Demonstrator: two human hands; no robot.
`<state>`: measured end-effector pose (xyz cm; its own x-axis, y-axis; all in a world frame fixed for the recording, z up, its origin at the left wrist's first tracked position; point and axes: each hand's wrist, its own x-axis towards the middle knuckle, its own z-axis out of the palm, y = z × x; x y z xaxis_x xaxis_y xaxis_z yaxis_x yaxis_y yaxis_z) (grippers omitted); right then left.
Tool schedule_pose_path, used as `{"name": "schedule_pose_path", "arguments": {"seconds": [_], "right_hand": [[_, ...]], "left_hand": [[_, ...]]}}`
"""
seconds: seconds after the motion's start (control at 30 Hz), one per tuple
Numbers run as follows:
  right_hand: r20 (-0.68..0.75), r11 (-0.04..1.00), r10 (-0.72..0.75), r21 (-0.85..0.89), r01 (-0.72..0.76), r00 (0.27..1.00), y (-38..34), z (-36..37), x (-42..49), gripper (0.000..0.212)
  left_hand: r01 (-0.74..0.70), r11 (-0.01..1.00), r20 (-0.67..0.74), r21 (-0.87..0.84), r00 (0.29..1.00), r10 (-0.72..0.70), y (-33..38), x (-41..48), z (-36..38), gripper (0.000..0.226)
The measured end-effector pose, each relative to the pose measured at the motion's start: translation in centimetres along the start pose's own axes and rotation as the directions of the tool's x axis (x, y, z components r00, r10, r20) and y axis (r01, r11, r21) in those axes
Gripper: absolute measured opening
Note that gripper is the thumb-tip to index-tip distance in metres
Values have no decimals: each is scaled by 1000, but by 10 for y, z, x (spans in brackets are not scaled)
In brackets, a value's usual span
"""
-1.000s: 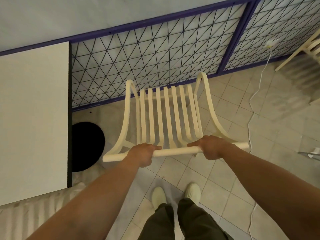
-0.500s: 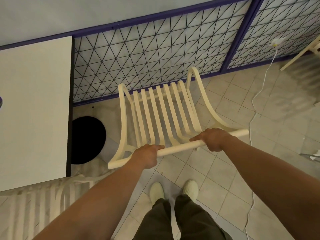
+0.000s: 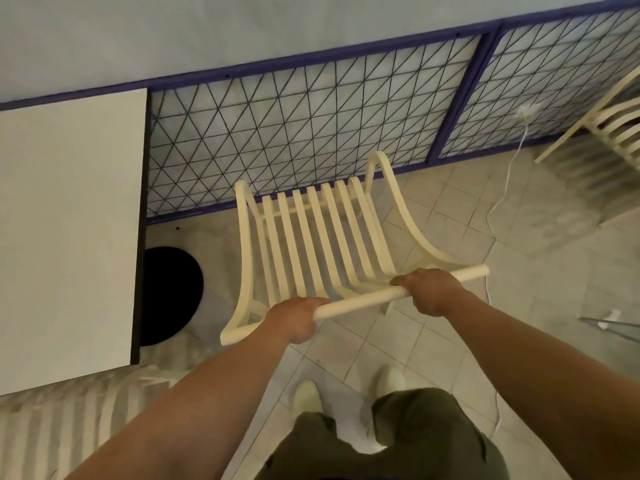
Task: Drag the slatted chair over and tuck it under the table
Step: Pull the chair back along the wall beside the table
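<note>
A person stands behind a cream wooden chair with long thin slats (image 3: 322, 237) and looks down at it. The left hand (image 3: 294, 318) is curled tight round the round bar on top of the chair back (image 3: 363, 301), near its left end. The right hand (image 3: 433, 289) is curled round the same bar, more to the right. A bit of bar sticks out past each hand. The bar slants, with its right end farther from the person.

The chair is not under the table. It stands on the pale tiled floor (image 3: 519, 271), just to the right of the flat white square table (image 3: 69, 220), and its front is close to the black wire fence with a purple frame (image 3: 294, 133). A round black foot (image 3: 169, 292) shows on the floor under the table edge, between the table and the chair.

A thin white cord (image 3: 502, 202) runs down from the fence and across the floor on the right. Part of another cream chair (image 3: 620, 126) shows at the far right. A blurry slatted chair (image 3: 52, 427) is at the bottom left, by the near side of the table. The person's two pale shoes (image 3: 308, 396) and dark green trousers (image 3: 381, 438) show at the bottom
</note>
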<state>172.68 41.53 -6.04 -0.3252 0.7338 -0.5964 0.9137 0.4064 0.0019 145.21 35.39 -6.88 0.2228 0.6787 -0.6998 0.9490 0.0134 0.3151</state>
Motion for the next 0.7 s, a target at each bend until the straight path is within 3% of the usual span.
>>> {"name": "schedule_pose_path", "arguments": {"seconds": [0.17,0.3,0.53,0.7], "right_hand": [[33,996,-88,-11,89,996,10,-2,8,58],[107,978,-210,12,210,972,25,-3,19,76],[237,905,-426,110,411,873,45,-12,33,87],[285,875,-485,136,466,827,60,-8,43,86]], "left_hand": [[39,999,-70,14,997,-38,1,1,5,66],[87,996,-113,28,990,-84,3,1,10,55],[251,968,-141,23,959,-245,19,2,12,47],[324,946,-108,-7,940,-323,24,4,11,49]]}}
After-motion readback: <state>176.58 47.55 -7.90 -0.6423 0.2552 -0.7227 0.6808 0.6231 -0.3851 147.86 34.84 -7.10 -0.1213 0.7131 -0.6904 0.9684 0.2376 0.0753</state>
